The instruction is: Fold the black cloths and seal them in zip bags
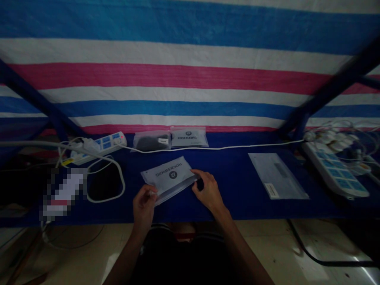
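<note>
We pinch the ROCKBROS plastic bag (168,180) on the blue worktop (234,190) in the closed grip of our left hand (144,208), while the half-open grip of our right hand (209,191) rests on its other end, keeping the bag steady between them.

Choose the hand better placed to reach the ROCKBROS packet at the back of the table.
Probably the right hand: its fingertips rest on the end of the pouch nearest that packet, while the left hand pinches the pouch's opposite corner, further off.
</note>
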A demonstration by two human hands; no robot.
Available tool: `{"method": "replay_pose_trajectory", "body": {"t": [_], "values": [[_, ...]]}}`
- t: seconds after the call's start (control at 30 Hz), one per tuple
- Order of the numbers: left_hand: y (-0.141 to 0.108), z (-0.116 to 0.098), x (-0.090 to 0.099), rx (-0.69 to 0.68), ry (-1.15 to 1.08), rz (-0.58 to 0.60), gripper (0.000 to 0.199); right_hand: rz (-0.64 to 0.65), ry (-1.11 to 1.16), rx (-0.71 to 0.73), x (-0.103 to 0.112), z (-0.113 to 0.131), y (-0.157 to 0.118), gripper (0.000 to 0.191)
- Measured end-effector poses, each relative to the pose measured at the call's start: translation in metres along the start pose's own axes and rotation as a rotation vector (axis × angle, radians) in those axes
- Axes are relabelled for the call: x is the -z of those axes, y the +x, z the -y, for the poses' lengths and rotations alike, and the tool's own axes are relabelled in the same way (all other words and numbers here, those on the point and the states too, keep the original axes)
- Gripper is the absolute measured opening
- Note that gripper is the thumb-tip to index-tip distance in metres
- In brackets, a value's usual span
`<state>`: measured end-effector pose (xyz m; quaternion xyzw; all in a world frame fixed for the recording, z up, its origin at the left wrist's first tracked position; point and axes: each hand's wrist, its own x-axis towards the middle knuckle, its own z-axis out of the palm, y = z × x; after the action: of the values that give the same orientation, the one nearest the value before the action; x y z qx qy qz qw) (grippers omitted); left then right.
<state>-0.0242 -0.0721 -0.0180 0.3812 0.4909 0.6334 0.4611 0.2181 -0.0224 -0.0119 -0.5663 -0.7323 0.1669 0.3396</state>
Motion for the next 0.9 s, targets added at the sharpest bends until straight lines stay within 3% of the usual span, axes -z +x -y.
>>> {"method": "replay_pose_trajectory", "body": {"t": [0.3,0.6,0.9], "values": [[0.0014,0.0004,-0.0025,0.016,-0.127,-0.083,0.026,-0.006,0.170,-0.031,0.0005,-0.0037,-0.0002,0.043],[0.0050,0.0011,-0.0043,0.022,-0.187,-0.137,0.032,-0.036,0.200,0.028,0.0018,-0.0017,-0.0015,0.043],[0.0046,0.0012,-0.0068,-0.008,-0.191,-0.200,0.035,-0.061,0.192,-0.040,-0.0021,-0.0013,-0.0019,0.041]]}}
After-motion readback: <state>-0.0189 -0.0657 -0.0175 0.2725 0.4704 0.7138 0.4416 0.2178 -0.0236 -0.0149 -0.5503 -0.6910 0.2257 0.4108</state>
